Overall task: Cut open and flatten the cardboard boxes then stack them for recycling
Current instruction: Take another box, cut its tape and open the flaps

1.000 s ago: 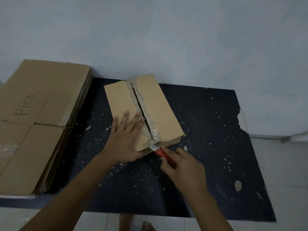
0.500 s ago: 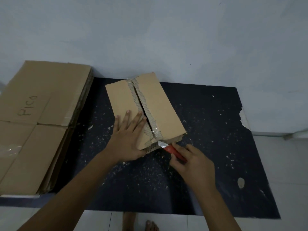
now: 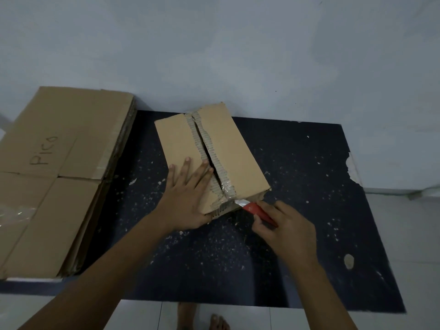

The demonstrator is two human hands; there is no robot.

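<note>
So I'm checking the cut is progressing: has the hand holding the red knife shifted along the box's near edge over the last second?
Yes. The right hand with the red knife has slid rightward along the box's near edge, away from the left hand pressing on top.

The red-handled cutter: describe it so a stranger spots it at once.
Find the dark mat and the small cardboard box on it. At the box's near end, the right hand grips the cutter, the only red thing here.

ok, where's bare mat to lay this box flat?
Right of the box, out to the mat edge; also the near strip in front of both hands. Crowded left: flattened stack overlaps the mat there. Left hand and knife crowd the box's near end.
</note>
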